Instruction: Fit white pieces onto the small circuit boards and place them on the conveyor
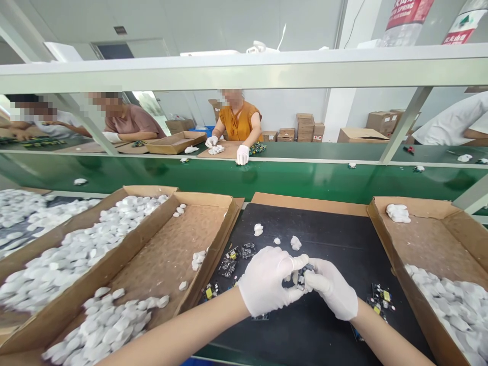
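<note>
Both my hands wear white gloves and meet over the black mat (335, 239). My left hand (267, 279) is closed, its fingers pinching a small circuit board with a white plastic shell (301, 277). My right hand (333, 287) is closed on the same piece from the other side. Several loose circuit boards (236, 256) lie on the mat just left of my hands, and more circuit boards (381, 295) lie to the right. A few white shells (295, 242) rest on the mat beyond my hands.
Cardboard trays of white shells (76, 254) stand at the left, another tray (453, 305) at the right. A green conveyor belt (236, 178) runs behind. Other people work across it, one in an orange top (238, 122) with gloved hands. A metal shelf rail (244, 68) crosses overhead.
</note>
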`<state>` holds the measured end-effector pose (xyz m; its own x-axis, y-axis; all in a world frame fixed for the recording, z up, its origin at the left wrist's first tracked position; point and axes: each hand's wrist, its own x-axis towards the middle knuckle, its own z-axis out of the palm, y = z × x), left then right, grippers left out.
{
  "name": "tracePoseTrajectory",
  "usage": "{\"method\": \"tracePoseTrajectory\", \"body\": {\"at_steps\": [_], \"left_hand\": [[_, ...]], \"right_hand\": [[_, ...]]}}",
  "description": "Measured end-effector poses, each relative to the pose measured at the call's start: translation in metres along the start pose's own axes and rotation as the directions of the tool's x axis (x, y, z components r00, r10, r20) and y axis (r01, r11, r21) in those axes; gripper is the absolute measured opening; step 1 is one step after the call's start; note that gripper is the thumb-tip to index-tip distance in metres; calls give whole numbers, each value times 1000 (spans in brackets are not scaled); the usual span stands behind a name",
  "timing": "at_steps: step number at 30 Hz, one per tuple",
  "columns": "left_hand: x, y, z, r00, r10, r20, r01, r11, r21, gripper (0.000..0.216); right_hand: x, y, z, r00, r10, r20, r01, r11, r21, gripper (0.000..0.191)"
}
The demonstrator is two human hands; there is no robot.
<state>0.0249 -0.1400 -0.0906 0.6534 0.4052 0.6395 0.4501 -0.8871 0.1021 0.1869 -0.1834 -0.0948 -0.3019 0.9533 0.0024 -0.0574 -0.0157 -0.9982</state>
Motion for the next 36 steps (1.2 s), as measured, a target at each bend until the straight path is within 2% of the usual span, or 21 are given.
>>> {"method": "tracePoseTrajectory", "body": {"at_steps": [6, 12, 16, 21, 27, 32, 36], "left_hand": [[3, 3, -3, 996, -14, 84, 14, 1000, 1, 32], [4, 3, -5, 993, -46, 106, 47, 999, -6, 33], [8, 5, -7, 973, -81, 215, 102, 991, -88, 32], [11, 5, -8, 955, -155, 251, 195, 970, -142, 35], [13, 0, -10, 931, -202, 305, 264, 948, -178, 37], [13, -2, -11, 916, -178, 359, 308, 886, -347, 42], [13, 0, -13, 904, -149, 401, 310, 874, -374, 57]], "right_hand": [[-2, 0, 0, 1000, 17, -25, -16, 999, 38, 37], [-2, 1, 0, 1000, 26, -11, -23, 981, 191, 32], [-1, 3, 3, 999, 28, -18, -26, 993, 118, 31], [-1, 5, 3, 1000, 25, -7, -23, 987, 159, 39], [0, -2, 0, 997, 4, 73, -9, 997, 72, 32], [-2, 0, 2, 994, 35, 100, -61, 961, 271, 33], [0, 6, 3, 996, 65, 53, -79, 944, 321, 33]]}}
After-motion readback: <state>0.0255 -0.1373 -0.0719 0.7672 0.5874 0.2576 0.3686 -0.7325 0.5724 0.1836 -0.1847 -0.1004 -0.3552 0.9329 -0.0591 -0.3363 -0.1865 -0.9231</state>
